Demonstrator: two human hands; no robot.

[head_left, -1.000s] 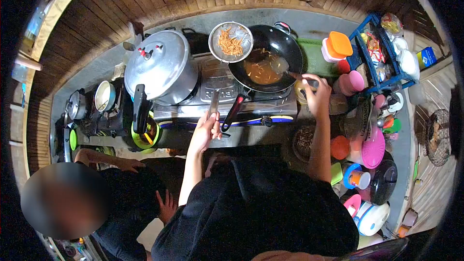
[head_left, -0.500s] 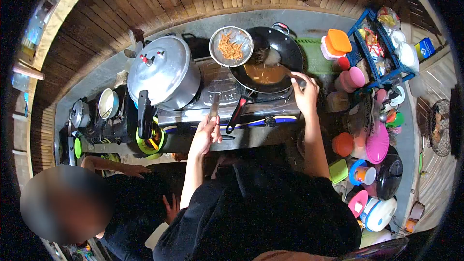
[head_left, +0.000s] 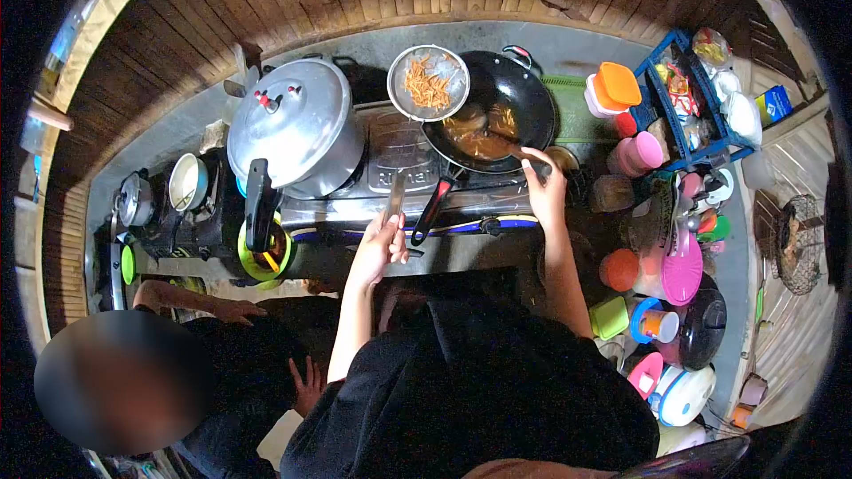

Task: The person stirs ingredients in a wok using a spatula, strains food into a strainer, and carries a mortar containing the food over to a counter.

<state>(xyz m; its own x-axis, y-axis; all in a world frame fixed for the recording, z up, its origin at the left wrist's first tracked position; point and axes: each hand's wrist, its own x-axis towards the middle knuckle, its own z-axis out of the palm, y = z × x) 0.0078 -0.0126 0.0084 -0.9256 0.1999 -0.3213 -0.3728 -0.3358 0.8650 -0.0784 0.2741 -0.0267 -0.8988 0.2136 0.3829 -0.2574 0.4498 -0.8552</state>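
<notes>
**Over the silver metal stove (head_left: pixel 385 144): spill hazards**

Your left hand (head_left: pixel 380 244), fingers clenched, holds the round silver mesh strainer (head_left: pixel 455 89); tilting could spill its orange-brown strips (head_left: pixel 428 86). Long axis points forward. Inside the round black wok (head_left: pixel 528 93), hard stirring could splash brown liquid (head_left: pixel 475 145); the brown-handled utensil (head_left: pixel 513 148), finger-gripped by your right hand (head_left: pixel 548 192), slants forward-left.

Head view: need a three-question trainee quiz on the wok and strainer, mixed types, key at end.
1. Which hand holds the strainer?
2. The cooking utensil in the right hand reaches into: A) the blue crate; B) the wok; C) the strainer.
3. True or false: in the picture, the pressure cooker stands to the left of the wok.

Key: 1. The left hand; 2. B; 3. True.
</notes>
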